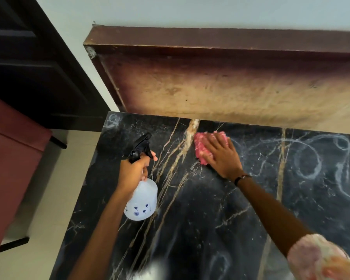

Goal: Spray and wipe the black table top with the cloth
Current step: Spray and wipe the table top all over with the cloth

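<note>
The left hand (134, 172) grips the spray bottle (141, 199) by its neck, forefinger on the trigger. The right hand (220, 156), fingers spread flat, presses the pink cloth (200, 146) onto the black table top (210, 219) near its far edge.

The table (210, 209) had a glossy black stone-like top, veined in gold and white and smeared with pale, dried swirl marks toward the right of the frame. The cloth (202, 147) was pink with a nubby, fluffy pile. The spray bottle (140, 201) was translucent, frosted plastic with blue print, topped by a matt black plastic trigger head (140, 147). Across the upper frame, a wooden board (230, 87) looked worn, scuffed and dull, its edges dark brown.
</note>
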`<state>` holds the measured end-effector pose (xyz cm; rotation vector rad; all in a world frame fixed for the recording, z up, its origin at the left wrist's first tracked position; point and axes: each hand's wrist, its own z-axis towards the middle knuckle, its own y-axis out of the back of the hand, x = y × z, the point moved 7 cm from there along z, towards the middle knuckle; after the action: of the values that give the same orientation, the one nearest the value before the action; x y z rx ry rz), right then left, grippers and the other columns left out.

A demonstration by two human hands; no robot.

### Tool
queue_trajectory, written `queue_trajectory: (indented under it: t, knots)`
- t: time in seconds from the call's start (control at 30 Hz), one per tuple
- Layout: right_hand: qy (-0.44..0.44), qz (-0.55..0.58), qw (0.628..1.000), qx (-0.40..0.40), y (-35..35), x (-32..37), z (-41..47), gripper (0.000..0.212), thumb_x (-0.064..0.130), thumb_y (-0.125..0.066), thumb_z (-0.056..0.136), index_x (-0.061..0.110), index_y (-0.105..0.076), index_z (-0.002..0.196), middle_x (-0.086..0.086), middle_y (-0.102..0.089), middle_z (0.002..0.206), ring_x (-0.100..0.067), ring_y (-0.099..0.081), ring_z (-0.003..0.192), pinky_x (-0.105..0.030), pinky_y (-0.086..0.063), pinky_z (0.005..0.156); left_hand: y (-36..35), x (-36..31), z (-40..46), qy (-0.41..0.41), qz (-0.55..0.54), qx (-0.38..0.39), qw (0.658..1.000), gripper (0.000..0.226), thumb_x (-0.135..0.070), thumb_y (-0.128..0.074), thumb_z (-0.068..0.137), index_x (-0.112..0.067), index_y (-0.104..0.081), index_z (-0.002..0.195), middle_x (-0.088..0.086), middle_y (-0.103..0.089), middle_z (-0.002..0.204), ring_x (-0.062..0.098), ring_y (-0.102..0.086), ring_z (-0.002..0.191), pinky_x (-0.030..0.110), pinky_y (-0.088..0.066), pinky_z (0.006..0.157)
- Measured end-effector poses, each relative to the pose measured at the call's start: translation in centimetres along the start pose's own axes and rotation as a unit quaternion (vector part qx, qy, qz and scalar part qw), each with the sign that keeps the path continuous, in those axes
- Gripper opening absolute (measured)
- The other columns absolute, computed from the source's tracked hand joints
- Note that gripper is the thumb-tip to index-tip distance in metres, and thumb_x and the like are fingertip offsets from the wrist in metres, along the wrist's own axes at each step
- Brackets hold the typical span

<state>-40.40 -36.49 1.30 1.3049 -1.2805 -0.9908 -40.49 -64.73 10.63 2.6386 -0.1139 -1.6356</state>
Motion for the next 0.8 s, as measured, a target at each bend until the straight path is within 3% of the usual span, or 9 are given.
queue_trajectory:
  t: [0.1,0.17,0.27,0.37,0.43,0.5,0.63,0.73,0.8]
  knots:
    - [-0.106,0.039,0.994,-0.003,1.1,-2.8,3.2,0.064,0.061,-0.007,0.095,0.032,-0.001,0.151,0.001,-0.005,0.162,-0.026,0.001,0.149,-0.055,0.000,0.119,-0.3,0.6,-0.5,0.010,0.008,-0.014,1.000,0.029,0.006,-0.045,0.086,-0.012,-0.068,0.080,-0.008,-0.060,0.048,0.004,-0.030,0.030,0.023,-0.031,0.039]
    - [-0.130,0.049,0.990,-0.001,1.2,-1.3,5.5,0.061,0.055,-0.016,0.099,0.029,-0.001,0.152,0.000,-0.001,0.162,-0.029,0.003,0.149,-0.058,0.003,0.115,-0.4,1.1,-1.0,0.017,0.010,-0.023,1.000,0.028,0.005,-0.046,0.087,-0.012,-0.067,0.079,-0.008,-0.054,0.044,0.004,-0.030,0.030,0.023,-0.030,0.040]
    - [-0.057,0.031,0.998,0.004,0.5,4.6,5.7,0.060,0.052,-0.020,0.100,0.029,-0.005,0.153,-0.001,-0.004,0.162,-0.029,0.000,0.149,-0.061,-0.001,0.116,-0.4,1.6,-1.9,0.016,0.010,-0.036,0.999,0.026,0.004,-0.047,0.087,-0.009,-0.068,0.083,0.000,-0.060,0.057,0.005,-0.030,0.030,0.023,-0.031,0.039]
    - [0.064,0.019,0.998,0.011,-0.7,9.8,1.2,0.060,0.057,-0.012,0.097,0.032,-0.013,0.152,0.001,-0.015,0.161,-0.026,-0.004,0.149,-0.057,-0.003,0.119,-0.2,2.3,-2.9,0.022,0.013,-0.050,0.998,0.022,0.004,-0.047,0.086,-0.003,-0.068,0.085,0.003,-0.053,0.050,0.006,-0.029,0.030,0.022,-0.031,0.038]
    - [0.129,0.010,0.992,0.014,-1.4,10.0,-2.8,0.060,0.059,-0.015,0.098,0.032,-0.020,0.151,0.003,-0.022,0.158,-0.025,-0.012,0.148,-0.055,-0.006,0.119,0.1,2.6,-3.7,0.028,0.015,-0.054,0.998,0.021,0.004,-0.048,0.086,-0.003,-0.067,0.082,-0.002,-0.052,0.046,0.006,-0.029,0.030,0.024,-0.030,0.038]
    - [0.145,-0.006,0.989,0.006,-2.0,7.2,-5.8,0.061,0.061,-0.015,0.097,0.032,-0.021,0.150,0.003,-0.025,0.157,-0.024,-0.015,0.148,-0.055,-0.011,0.119,0.5,2.9,-4.6,0.024,0.009,-0.047,0.999,0.021,0.004,-0.048,0.087,-0.003,-0.068,0.085,-0.003,-0.059,0.053,0.007,-0.028,0.031,0.025,-0.029,0.040]
    - [0.047,-0.017,0.999,0.009,-0.7,1.8,-5.5,0.066,0.061,-0.007,0.095,0.028,-0.020,0.151,-0.002,-0.026,0.158,-0.026,-0.014,0.148,-0.054,-0.012,0.119,1.9,3.8,-6.0,0.042,-0.004,-0.063,0.997,0.019,0.003,-0.049,0.087,-0.002,-0.067,0.091,0.017,-0.050,0.072,0.006,-0.029,0.031,0.022,-0.030,0.038]
    - [-0.038,0.021,0.999,-0.005,-0.1,4.3,-2.5,0.062,0.058,-0.012,0.097,0.029,-0.012,0.152,0.000,-0.016,0.161,-0.027,-0.008,0.149,-0.056,-0.003,0.118,2.6,4.2,-6.7,0.034,0.008,-0.049,0.998,0.020,0.002,-0.050,0.087,-0.005,-0.069,0.090,0.017,-0.053,0.078,0.004,-0.030,0.033,0.025,-0.030,0.042]
    - [-0.032,0.030,0.999,-0.004,-0.4,8.2,-1.2,0.060,0.056,-0.014,0.098,0.031,-0.008,0.152,0.001,-0.011,0.161,-0.027,-0.005,0.149,-0.058,0.000,0.117,3.1,4.5,-6.9,0.037,0.012,-0.046,0.998,0.020,0.002,-0.051,0.087,-0.002,-0.069,0.093,0.014,-0.051,0.069,0.004,-0.030,0.033,0.025,-0.030,0.043]
